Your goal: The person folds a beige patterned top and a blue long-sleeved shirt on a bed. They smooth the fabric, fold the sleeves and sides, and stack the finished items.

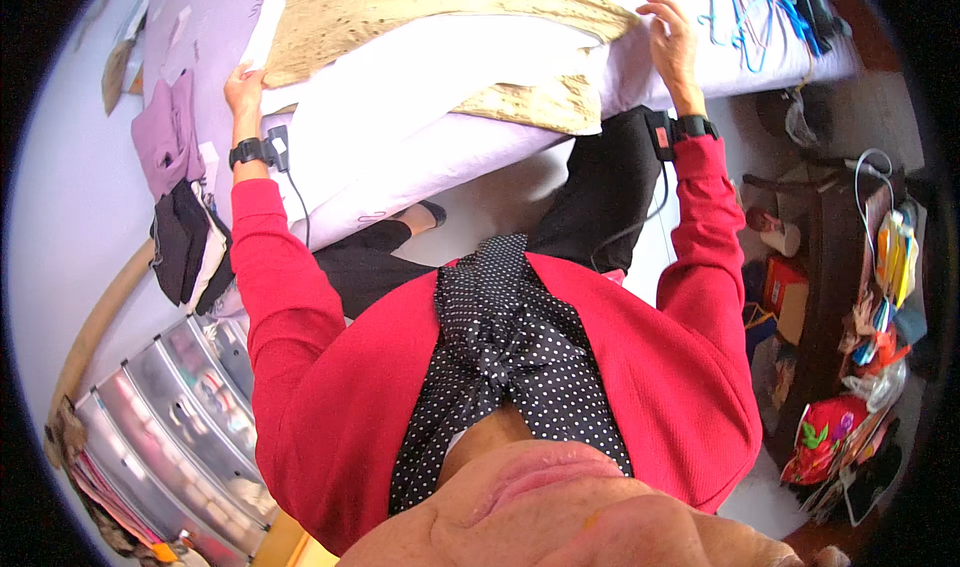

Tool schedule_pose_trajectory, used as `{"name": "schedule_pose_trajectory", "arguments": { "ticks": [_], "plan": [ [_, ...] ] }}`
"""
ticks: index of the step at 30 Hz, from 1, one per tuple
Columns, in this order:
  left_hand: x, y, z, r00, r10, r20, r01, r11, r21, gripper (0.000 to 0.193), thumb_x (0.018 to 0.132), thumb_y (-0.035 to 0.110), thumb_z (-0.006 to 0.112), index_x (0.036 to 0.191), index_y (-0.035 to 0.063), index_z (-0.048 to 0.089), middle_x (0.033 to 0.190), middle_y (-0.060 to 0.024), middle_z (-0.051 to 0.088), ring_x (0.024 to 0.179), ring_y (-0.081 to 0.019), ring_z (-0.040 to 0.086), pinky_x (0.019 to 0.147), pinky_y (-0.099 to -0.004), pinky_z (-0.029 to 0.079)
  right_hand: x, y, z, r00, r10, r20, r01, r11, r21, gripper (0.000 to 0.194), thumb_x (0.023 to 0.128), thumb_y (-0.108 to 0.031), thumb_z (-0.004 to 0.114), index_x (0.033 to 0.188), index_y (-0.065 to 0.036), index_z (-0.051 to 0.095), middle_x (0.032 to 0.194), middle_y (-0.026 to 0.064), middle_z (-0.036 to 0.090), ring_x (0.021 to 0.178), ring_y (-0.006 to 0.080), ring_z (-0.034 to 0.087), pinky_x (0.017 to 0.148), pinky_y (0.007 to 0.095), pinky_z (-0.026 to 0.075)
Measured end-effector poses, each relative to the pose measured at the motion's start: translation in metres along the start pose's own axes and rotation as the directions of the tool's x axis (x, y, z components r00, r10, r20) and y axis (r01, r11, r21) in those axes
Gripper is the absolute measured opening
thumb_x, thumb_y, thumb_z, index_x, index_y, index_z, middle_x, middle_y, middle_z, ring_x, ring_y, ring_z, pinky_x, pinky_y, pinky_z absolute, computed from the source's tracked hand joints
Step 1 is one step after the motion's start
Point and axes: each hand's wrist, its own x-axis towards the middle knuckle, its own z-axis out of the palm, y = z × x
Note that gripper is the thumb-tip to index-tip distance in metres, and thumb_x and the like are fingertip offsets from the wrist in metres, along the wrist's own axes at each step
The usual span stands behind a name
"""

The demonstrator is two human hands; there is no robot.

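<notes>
A tan patterned piece of clothing [352, 27] lies spread across the bed, along with a white cloth [420, 72] so bright that its edges are partly lost. At its left end, my left hand [245, 91] pinches a corner of the tan fabric between thumb and fingers. My right hand [670, 38] is at the opposite, narrow end, palm turned inward with the fingers curled. Its fingertips reach the tan tip, but a grip on it cannot be made out. Another tan flap [536, 104] hangs near the bed's front edge.
Blue hangers [772, 16] lie at the right on the lilac-covered bed [450, 158]. Folded mauve clothing [169, 136] and dark clothing [182, 244] are at the left. Clear plastic drawers [176, 417] stand lower left; a dark shelf [821, 267] with assorted items is at right.
</notes>
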Motion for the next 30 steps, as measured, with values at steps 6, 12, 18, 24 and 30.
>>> {"name": "schedule_pose_trajectory", "arguments": {
  "ticks": [6, 12, 18, 24, 30],
  "plan": [
    [-0.014, -0.004, 0.002, 0.994, 0.044, -0.095, -0.04, 0.998, 0.038, 0.043, 0.079, 0.0, 0.073, 0.121, -0.0012, 0.064, 0.087, -0.0064, 0.067, 0.071, -0.0123, 0.062, 0.058, -0.0235, 0.049, 0.011, -0.04, 0.022, 0.981, -0.143, 0.132, 0.161, 0.979, -0.129, 0.023, 0.095, -0.018, 0.06, 0.115, -0.012, 0.068, 0.129, 0.0077, 0.064, 0.12, 0.0263, 0.06, 0.105, 0.0433, 0.041],
    [-0.026, 0.016, -0.007, 0.949, 0.26, -0.18, -0.116, 0.816, 0.566, 0.049, 0.08, 0.011, 0.072, 0.125, -0.0002, 0.059, 0.113, -0.0226, 0.063, 0.103, -0.0306, 0.062, 0.088, -0.0441, 0.051, -0.019, -0.051, 0.053, 0.94, 0.032, 0.34, 0.094, 0.933, -0.347, 0.051, 0.097, -0.043, 0.056, 0.141, -0.02, 0.052, 0.151, 0.0078, 0.043, 0.142, 0.0276, 0.035, 0.115, 0.0591, 0.019],
    [-0.036, 0.092, 0.082, 0.643, 0.724, 0.251, -0.711, 0.442, 0.548, 0.05, 0.09, 0.022, 0.062, 0.135, 0.0041, 0.052, 0.129, -0.0237, 0.057, 0.121, -0.0398, 0.052, 0.106, -0.0477, 0.039, -0.022, -0.048, 0.056, 0.942, 0.005, 0.336, 0.131, 0.915, -0.382, 0.06, 0.094, -0.052, 0.055, 0.146, -0.023, 0.046, 0.155, 0.0055, 0.039, 0.145, 0.0275, 0.03, 0.116, 0.0569, 0.018],
    [-0.063, 0.086, 0.149, 0.688, 0.565, 0.455, -0.704, 0.369, 0.607, 0.049, 0.1, 0.039, 0.046, 0.136, 0.0055, 0.054, 0.151, -0.0184, 0.038, 0.142, -0.0333, 0.029, 0.112, -0.058, 0.024, -0.025, -0.041, 0.057, 0.945, -0.048, 0.324, 0.167, 0.921, -0.352, 0.062, 0.093, -0.054, 0.056, 0.145, -0.023, 0.046, 0.154, 0.0071, 0.038, 0.143, 0.0299, 0.031, 0.113, 0.061, 0.023],
    [-0.051, 0.086, 0.123, 0.633, 0.551, 0.543, -0.769, 0.368, 0.523, 0.055, 0.098, 0.039, 0.05, 0.14, 0.0036, 0.049, 0.146, -0.0206, 0.044, 0.137, -0.0349, 0.038, 0.111, -0.0506, 0.031, -0.026, -0.038, 0.06, 0.942, -0.043, 0.332, 0.175, 0.909, -0.377, 0.063, 0.093, -0.055, 0.055, 0.147, -0.026, 0.044, 0.156, 0.0067, 0.037, 0.145, 0.0295, 0.029, 0.113, 0.0611, 0.024]
  ]
}}
